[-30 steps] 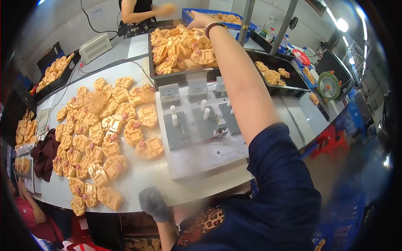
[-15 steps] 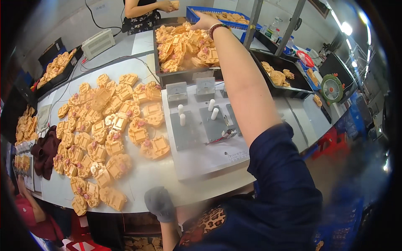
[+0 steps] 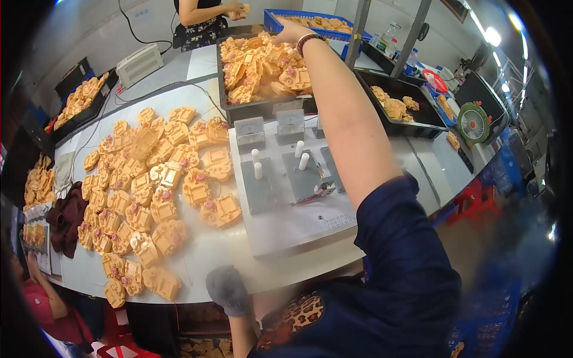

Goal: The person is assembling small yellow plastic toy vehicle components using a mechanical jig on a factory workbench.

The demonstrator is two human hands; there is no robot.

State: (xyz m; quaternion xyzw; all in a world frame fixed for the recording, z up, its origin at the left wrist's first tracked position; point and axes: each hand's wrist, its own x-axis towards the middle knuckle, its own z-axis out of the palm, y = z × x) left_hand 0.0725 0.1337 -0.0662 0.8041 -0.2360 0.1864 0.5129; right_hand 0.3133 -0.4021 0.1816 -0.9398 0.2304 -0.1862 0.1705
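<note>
So the person's right hand (image 3: 290, 31) was stretched toward the worktop's (image 3: 206, 256) far edge, at the back right corner of a black tray (image 3: 268, 109) heaped with orange plastic parts (image 3: 256, 65). Honestly couldn't tell if those fingers were apart or pinching something. The grey-gloved left hand (image 3: 228, 290) was at the front edge, fingers looking curled in, no clue whether around anything. Loose parts (image 3: 140, 197) covered the worktop's left side down to its front edge. My worry: a hard tug on that overfull tray could spill the heap, or a dipping right forearm (image 3: 346, 107) could clip the white pegs (image 3: 303, 161).
</note>
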